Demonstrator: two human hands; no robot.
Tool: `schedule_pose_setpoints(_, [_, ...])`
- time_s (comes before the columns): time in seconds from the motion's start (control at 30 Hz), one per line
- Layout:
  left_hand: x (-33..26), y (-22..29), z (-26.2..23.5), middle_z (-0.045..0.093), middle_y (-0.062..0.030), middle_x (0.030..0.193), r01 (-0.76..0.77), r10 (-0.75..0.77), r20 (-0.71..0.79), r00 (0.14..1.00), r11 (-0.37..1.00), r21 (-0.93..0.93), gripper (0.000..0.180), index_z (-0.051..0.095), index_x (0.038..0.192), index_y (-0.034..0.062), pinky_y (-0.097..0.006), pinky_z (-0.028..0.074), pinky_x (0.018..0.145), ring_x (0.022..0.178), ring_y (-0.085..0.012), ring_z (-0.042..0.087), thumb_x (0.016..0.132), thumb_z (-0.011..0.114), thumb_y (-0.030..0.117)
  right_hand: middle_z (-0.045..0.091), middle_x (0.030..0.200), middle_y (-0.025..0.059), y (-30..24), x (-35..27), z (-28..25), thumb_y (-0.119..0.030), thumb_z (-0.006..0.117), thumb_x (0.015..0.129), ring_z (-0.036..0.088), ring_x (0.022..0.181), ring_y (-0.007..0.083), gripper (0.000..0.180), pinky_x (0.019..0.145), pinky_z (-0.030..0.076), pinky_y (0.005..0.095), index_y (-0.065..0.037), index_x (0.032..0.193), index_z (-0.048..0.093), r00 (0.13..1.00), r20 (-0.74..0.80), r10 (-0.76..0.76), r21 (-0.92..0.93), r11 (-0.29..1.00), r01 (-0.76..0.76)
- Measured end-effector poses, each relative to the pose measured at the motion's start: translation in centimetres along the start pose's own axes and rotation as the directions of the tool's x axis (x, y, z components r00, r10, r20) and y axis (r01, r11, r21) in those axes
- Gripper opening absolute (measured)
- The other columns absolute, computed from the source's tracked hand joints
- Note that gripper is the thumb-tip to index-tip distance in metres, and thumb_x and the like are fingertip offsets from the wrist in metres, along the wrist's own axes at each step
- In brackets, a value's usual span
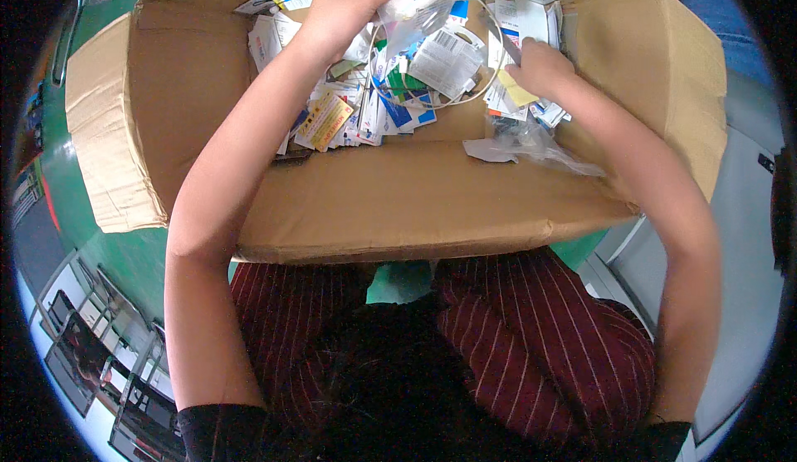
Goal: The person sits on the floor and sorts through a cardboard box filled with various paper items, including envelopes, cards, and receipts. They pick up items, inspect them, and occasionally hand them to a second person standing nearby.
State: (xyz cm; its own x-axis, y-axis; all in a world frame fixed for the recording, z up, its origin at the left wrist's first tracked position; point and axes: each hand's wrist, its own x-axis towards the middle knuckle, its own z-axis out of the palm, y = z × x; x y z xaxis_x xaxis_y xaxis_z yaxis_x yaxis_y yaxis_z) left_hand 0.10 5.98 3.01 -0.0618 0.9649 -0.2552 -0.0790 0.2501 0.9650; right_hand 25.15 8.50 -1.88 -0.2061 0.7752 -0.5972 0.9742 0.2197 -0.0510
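Two hands deep in a big cardboard box (415,205). Left hand (344,5) lifted near the far wall, fingers closed around a clear plastic bag (415,9) with a printed white card inside, the bag hanging loose below the grip. Probably very light, limp and slick; best pinched at the stiff card or along the top edge, where the film will not slide. Right hand (540,68) lower down, fingers curled onto a stack of paper tags (515,88) at the right of the heap, thumb side hidden, so a true pinch hard to confirm. Thin white looped cord (481,80) running between the two hands, likely to snag. Below and around: a loose pile of printed cards and labels (365,105), white, blue, green, one orange-yellow, flat and easy to fan apart or spill. Crumpled clear film (531,151) lying on the near flap. Outside the box, dark red striped trousers (540,337) and green floor (124,254).
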Motion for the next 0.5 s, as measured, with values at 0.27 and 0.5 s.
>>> schedule_pose_setpoints(0.27, [0.0,0.6,0.1,0.057,-0.0089,0.093,0.010,-0.010,-0.002,1.000,1.000,0.006,0.042,0.046,0.104,-0.0008,-0.025,0.045,0.071,0.083,-0.0153,0.055,0.069,0.066,0.010,0.057,0.093,0.0199,1.0,1.6,1.0,-0.030,0.069,0.057,0.056,0.087,0.0300,0.054,0.074,0.045,0.0365,0.008,0.093,0.053,0.985,0.055,0.161,0.180,0.969,-0.168])
schedule_pose_setpoints(0.5, [-0.1,0.5,-0.1,0.057,-0.0090,0.093,-0.021,0.021,0.005,1.000,0.997,-0.076,0.042,0.046,0.104,-0.0008,-0.025,0.046,0.068,0.081,-0.0155,0.056,0.069,0.066,0.010,0.058,0.091,0.0193,1.0,1.1,-3.5,-0.023,0.068,0.056,0.057,0.084,0.0308,0.042,0.073,0.046,0.0366,0.001,0.090,0.058,0.988,-0.103,0.117,0.077,0.991,-0.110])
